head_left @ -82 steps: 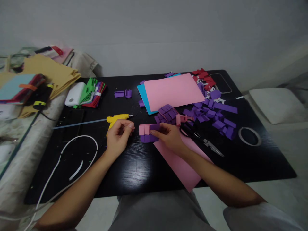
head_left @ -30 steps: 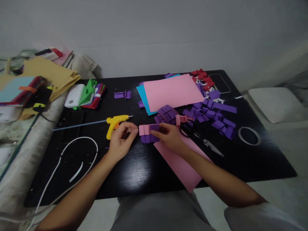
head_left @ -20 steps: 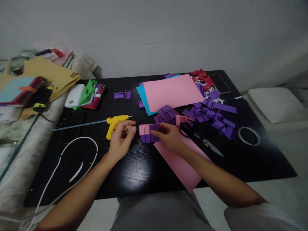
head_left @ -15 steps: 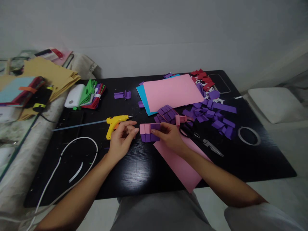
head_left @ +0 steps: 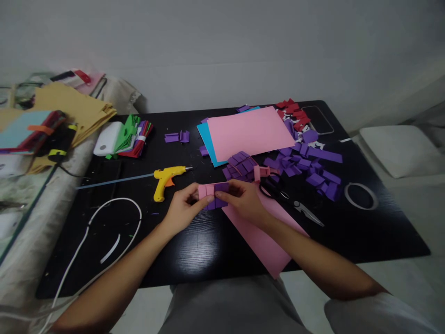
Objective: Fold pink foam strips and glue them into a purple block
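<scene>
Between my hands, above the black table, is a small purple paper panel (head_left: 221, 187) with folded pink and purple strips on its front. My left hand (head_left: 186, 203) grips its left edge, thumb across the pink pieces. On the opposite edge, my right hand (head_left: 244, 197) pinches it with the thumb in front; the fingers behind are hidden. A yellow glue gun (head_left: 165, 180) lies left of my left hand, a bluish stick out of its back. Beyond my right hand is a woven-looking purple paper piece (head_left: 241, 165). Black-handled scissors (head_left: 295, 202) lie to its right.
Pink paper (head_left: 267, 236) lies under my right forearm, and another pink sheet (head_left: 248, 132) covers a blue one (head_left: 208, 141). Purple paper pieces (head_left: 302, 164) and a tape ring (head_left: 360, 196) are at right. A white cable (head_left: 86, 227) loops at left near bundled paper strips (head_left: 134, 137).
My left hand has moved right and closed on the panel's left edge, where it was apart before. The panel has shifted slightly left and down.
</scene>
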`<action>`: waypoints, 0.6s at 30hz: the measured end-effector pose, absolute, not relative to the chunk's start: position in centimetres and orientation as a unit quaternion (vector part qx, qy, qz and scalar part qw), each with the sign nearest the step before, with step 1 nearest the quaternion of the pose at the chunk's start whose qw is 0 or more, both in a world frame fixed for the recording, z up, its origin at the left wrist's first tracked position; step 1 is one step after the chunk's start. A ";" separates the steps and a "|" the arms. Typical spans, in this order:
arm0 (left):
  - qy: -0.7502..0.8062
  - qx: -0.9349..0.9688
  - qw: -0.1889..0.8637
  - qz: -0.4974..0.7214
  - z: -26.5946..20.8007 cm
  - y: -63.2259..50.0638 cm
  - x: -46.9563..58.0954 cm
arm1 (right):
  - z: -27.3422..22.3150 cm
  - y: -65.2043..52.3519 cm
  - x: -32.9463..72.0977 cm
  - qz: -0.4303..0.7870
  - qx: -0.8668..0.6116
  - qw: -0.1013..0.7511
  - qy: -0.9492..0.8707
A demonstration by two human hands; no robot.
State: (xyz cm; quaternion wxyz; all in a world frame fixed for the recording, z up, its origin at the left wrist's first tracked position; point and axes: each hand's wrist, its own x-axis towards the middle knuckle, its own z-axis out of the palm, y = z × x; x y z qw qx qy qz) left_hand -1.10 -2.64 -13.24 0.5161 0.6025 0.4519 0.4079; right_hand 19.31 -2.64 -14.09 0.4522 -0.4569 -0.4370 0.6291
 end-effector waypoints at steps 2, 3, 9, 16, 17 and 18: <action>0.467 0.585 0.525 0.405 -13.3 -2.7 -1.0 | -14.0 -2.7 19.2 0.647 -0.443 0.450 -0.426; 0.471 0.577 0.527 0.408 -13.3 -2.7 -0.9 | -13.9 -2.8 19.1 0.655 -0.436 0.450 -0.423; 0.477 0.590 0.503 0.415 -13.3 -2.7 -0.9 | -13.6 -2.8 19.1 0.654 -0.424 0.444 -0.442; 0.473 0.621 0.491 0.387 -12.8 -2.8 -0.8 | -13.8 -2.8 19.1 0.646 -0.444 0.457 -0.422; 0.475 0.625 0.486 0.384 -12.8 -2.8 -0.9 | -13.8 -2.8 19.1 0.645 -0.445 0.458 -0.420; 0.477 0.628 0.482 0.383 -12.9 -2.8 -0.9 | -13.8 -2.8 19.1 0.645 -0.447 0.459 -0.418</action>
